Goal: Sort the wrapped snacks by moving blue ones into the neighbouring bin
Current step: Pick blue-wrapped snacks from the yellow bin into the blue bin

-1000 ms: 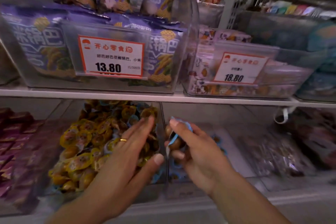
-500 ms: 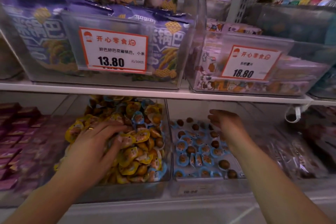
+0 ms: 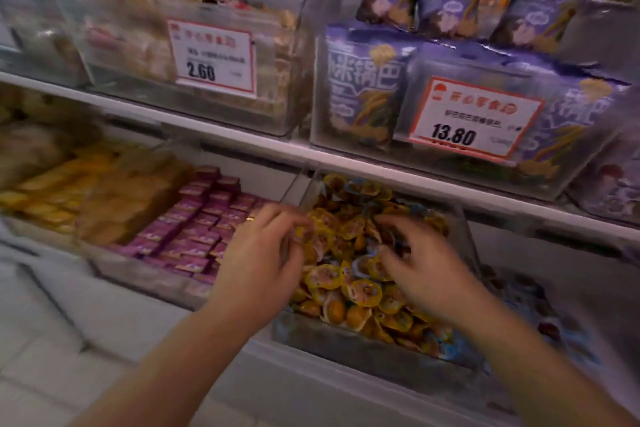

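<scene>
A clear bin [image 3: 363, 345] on the lower shelf holds a heap of yellow-wrapped snacks [image 3: 360, 288], with a few blue-wrapped snacks [image 3: 448, 350] at its front right corner. My left hand [image 3: 263, 253] sits on the heap's left side, fingers curled at a wrapper; blur hides whether it holds one. My right hand [image 3: 426, 267] lies on the right side, bent fingers spread over the pile with nothing visibly held. The neighbouring bin [image 3: 557, 326] on the right holds blue-wrapped snacks and is partly cut off by blur.
Left of the yellow heap is a bin of pink boxes [image 3: 197, 229], then yellow packs [image 3: 69, 191]. The upper shelf edge [image 3: 242, 139] overhangs the bins and carries tubs of purple bags [image 3: 363, 97] and pastries [image 3: 138, 38] with price tags.
My view has swung left, so the bins sit further right. My right hand has come back from the neighbouring bin onto the yellow heap. My left hand stays on the heap.
</scene>
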Action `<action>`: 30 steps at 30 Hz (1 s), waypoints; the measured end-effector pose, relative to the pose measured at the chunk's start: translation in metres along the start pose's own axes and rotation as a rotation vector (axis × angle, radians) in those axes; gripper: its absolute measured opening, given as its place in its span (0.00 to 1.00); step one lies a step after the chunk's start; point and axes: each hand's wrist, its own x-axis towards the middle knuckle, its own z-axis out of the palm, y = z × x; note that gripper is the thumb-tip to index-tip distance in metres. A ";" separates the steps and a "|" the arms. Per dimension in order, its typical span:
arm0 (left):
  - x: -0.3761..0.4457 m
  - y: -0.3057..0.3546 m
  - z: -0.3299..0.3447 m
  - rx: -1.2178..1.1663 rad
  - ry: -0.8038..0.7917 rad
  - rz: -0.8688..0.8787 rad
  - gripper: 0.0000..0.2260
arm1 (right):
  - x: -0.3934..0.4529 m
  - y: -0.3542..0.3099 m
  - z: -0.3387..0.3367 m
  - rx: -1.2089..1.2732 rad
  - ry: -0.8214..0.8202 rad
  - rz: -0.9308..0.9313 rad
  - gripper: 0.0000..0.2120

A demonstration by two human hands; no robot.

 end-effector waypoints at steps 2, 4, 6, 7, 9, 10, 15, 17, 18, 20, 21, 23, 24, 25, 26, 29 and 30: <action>-0.003 -0.003 -0.002 -0.024 -0.010 -0.017 0.12 | 0.034 0.005 0.010 -0.122 -0.076 0.078 0.23; -0.003 -0.003 -0.004 -0.049 -0.025 -0.040 0.13 | 0.069 0.011 0.016 -0.213 -0.109 0.120 0.27; -0.001 -0.002 -0.006 -0.086 -0.039 -0.070 0.14 | 0.097 0.014 0.019 -0.237 -0.151 0.102 0.28; 0.000 0.000 -0.007 -0.106 -0.042 -0.081 0.14 | 0.109 0.014 0.022 -0.224 -0.184 0.105 0.28; 0.001 0.003 -0.007 -0.137 -0.051 -0.092 0.14 | 0.127 0.012 0.033 -0.209 -0.246 0.107 0.26; 0.001 0.003 -0.008 -0.145 -0.058 -0.094 0.15 | 0.134 0.009 0.040 -0.258 -0.258 0.092 0.24; 0.003 0.001 -0.011 -0.175 -0.064 -0.105 0.16 | 0.144 0.001 0.068 -0.572 -0.260 0.057 0.40; 0.003 -0.001 -0.012 -0.189 -0.063 -0.121 0.16 | 0.146 0.004 0.068 -0.647 -0.249 -0.028 0.35; 0.003 -0.001 -0.012 -0.193 -0.065 -0.129 0.16 | 0.147 0.005 0.066 -0.653 -0.264 -0.061 0.33; 0.003 -0.002 -0.012 -0.189 -0.070 -0.133 0.15 | 0.150 0.008 0.065 -0.622 -0.316 -0.115 0.27; 0.003 -0.002 -0.012 -0.187 -0.072 -0.131 0.15 | 0.150 0.008 0.065 -0.606 -0.334 -0.144 0.23; 0.002 -0.001 -0.012 -0.185 -0.073 -0.121 0.15 | 0.147 0.005 0.066 -0.577 -0.348 -0.165 0.16; 0.001 -0.001 -0.012 -0.182 -0.073 -0.116 0.15 | 0.146 0.004 0.065 -0.551 -0.340 -0.164 0.12; 0.000 -0.001 -0.013 -0.182 -0.074 -0.114 0.15 | 0.143 0.004 0.065 -0.518 -0.324 -0.160 0.09; 0.000 0.000 -0.013 -0.184 -0.075 -0.113 0.15 | 0.141 0.004 0.064 -0.469 -0.302 -0.146 0.08; 0.000 0.000 -0.014 -0.169 -0.057 -0.105 0.14 | 0.129 0.004 0.051 -0.189 -0.191 -0.025 0.11; 0.000 0.001 -0.014 -0.157 -0.040 -0.098 0.14 | 0.124 0.005 0.043 -0.101 -0.156 0.023 0.14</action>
